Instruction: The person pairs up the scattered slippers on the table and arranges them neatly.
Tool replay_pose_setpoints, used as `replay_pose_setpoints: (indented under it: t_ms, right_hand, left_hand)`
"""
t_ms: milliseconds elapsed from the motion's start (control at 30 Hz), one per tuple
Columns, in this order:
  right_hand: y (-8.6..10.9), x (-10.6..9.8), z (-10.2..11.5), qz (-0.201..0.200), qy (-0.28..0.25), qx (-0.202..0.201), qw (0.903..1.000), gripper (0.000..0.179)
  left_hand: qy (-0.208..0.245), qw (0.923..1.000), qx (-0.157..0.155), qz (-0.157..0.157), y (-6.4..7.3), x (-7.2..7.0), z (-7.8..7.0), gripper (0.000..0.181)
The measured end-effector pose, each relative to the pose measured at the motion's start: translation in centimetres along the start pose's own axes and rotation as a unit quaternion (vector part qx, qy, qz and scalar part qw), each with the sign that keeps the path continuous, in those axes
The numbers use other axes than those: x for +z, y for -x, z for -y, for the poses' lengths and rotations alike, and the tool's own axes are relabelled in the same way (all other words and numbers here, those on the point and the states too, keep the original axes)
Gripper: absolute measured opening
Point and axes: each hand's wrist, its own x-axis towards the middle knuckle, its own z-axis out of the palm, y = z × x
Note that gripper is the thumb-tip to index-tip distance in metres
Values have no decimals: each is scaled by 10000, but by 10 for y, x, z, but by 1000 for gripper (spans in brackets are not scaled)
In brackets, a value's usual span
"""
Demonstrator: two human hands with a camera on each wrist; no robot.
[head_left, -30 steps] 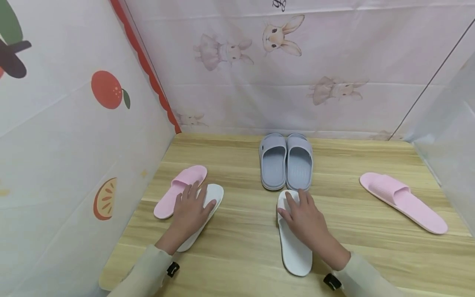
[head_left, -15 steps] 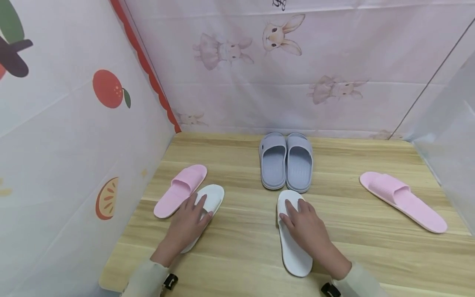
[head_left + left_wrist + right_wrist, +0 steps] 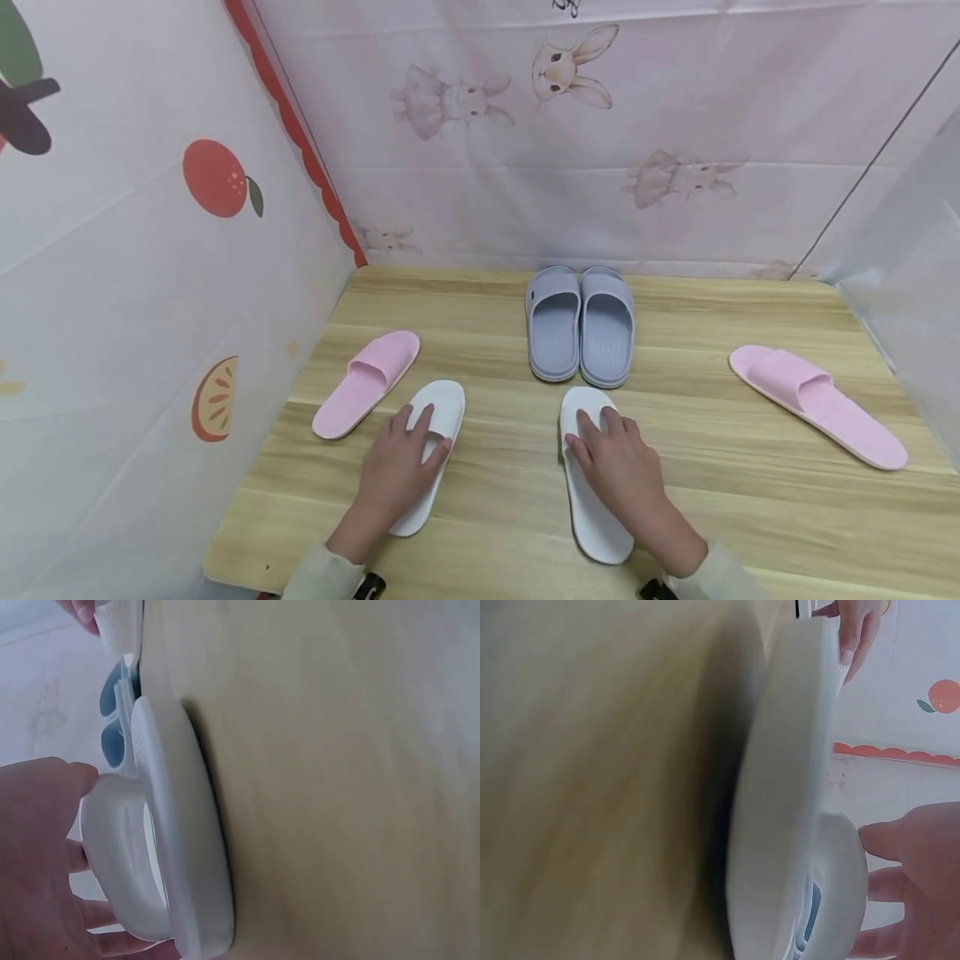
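In the head view my left hand point(image 3: 399, 477) lies over the strap of a white slipper point(image 3: 441, 398), toe pointing away from me. The left wrist view has its thumb on the near edge of the strap point(image 3: 112, 847) and the fingers beyond, gripping it from above. My right hand point(image 3: 624, 467) holds the strap of the matching white slipper point(image 3: 600, 529) in the same way, thumb on the inner side. From the right wrist, a dark shadow runs under that slipper's sole point(image 3: 776, 817). The two white slippers stand apart, roughly parallel.
Two grey slippers point(image 3: 555, 333) sit side by side at the back, just beyond the right white slipper. One pink slipper point(image 3: 367, 383) lies at left, another point(image 3: 817, 406) at far right, both slanted on the wooden board point(image 3: 495, 483). Printed cloth walls point(image 3: 480, 200) enclose it.
My left hand and its white slipper have shifted right and toward me, away from the left pink slipper, and the slipper has turned straighter. The right hand and its slipper have barely moved.
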Motion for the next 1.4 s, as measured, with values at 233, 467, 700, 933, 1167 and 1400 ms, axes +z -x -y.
replay_pose_setpoints:
  t_ms: [233,467,700,933,1167,1400]
  right_hand:
    - [3,4,12,192,196,54,9996,47]
    - [5,4,28,133,131,33,9998,44]
    - [1,7,46,128,155,-135,9997,42]
    - [-2,11,65,70,273,-286,9992,42]
    - [-7,17,78,112,145,-303,9994,43]
    - [-10,25,86,-13,140,-376,9992,43]
  left_hand:
    - [23,9999,-115,-11,7,1,-14,66]
    - [47,9998,-190,1,10,1,-25,66]
    - [45,9998,-173,-83,10,1,-29,59]
    - [49,9998,-207,32,11,-1,-33,54]
    - [156,9995,-291,10,11,-5,-35,54]
    - [85,9997,-233,17,8,-2,-36,54]
